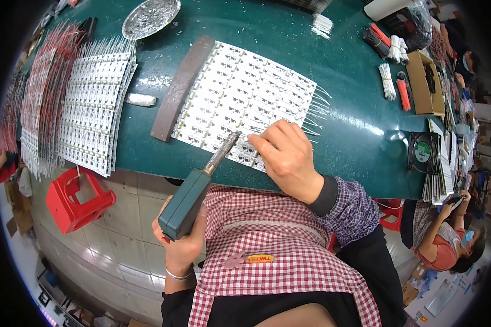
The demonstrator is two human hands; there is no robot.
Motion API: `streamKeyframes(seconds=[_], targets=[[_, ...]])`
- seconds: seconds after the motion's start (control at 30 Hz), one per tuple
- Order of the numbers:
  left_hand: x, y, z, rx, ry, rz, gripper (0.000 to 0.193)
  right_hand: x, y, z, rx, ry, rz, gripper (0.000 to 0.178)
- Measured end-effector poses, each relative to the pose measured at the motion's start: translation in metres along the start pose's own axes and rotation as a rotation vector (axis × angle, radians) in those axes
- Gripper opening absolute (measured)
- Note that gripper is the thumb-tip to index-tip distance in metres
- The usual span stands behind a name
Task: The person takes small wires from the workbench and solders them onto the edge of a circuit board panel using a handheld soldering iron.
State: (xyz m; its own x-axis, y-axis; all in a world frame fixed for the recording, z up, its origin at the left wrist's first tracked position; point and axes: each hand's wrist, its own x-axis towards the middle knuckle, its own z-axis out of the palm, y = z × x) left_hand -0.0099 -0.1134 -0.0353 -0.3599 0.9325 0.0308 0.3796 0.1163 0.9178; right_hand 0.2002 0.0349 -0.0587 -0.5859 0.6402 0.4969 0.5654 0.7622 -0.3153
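Note:
My left hand (pixel 186 231) is wrapped around the dark green body of a soldering gun (pixel 185 201). Its metal tip points up and right and meets the near part of a white circuit board panel (pixel 245 92) covered in rows of small components. Just right of the tip, my right hand (pixel 288 155) hovers low over the panel, thumb and forefinger pinched together; what lies between them is too small to make out. Thin white wires (pixel 319 103) stick out past the panel's right edge. A brown curved bar (pixel 183 87) lies along the panel's left edge.
Stacks of wired panels (pixel 93 103) stand at the left, near a metal dish (pixel 150 19) and a small pale block (pixel 141 100). Wire bundles (pixel 387 82), a cardboard box (pixel 423 82) and a black fan (pixel 423 152) sit at the right. A red stool (pixel 79 201) stands below the table.

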Motion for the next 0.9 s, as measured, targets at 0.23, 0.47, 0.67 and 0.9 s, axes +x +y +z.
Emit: streamKeyframes(seconds=[0.23,0.47,0.67,0.9], targets=[[0.004,0.004,-0.001,0.084,-0.016,0.113,0.016,0.003,-0.002,-0.001,0.013,0.032,0.026,0.032],[-0.003,0.003,-0.001,0.031,0.078,0.045,0.021,0.002,-0.002,-0.001,0.011,0.027,0.035,0.030],[-0.011,-0.001,-0.007,0.088,0.022,0.033,0.026,0.001,-0.003,-0.006,-0.007,0.047,0.048,0.029],[-0.007,-0.001,0.001,0.048,0.171,0.079,0.019,0.005,-0.010,-0.016,-0.031,0.038,-0.021,0.026]])
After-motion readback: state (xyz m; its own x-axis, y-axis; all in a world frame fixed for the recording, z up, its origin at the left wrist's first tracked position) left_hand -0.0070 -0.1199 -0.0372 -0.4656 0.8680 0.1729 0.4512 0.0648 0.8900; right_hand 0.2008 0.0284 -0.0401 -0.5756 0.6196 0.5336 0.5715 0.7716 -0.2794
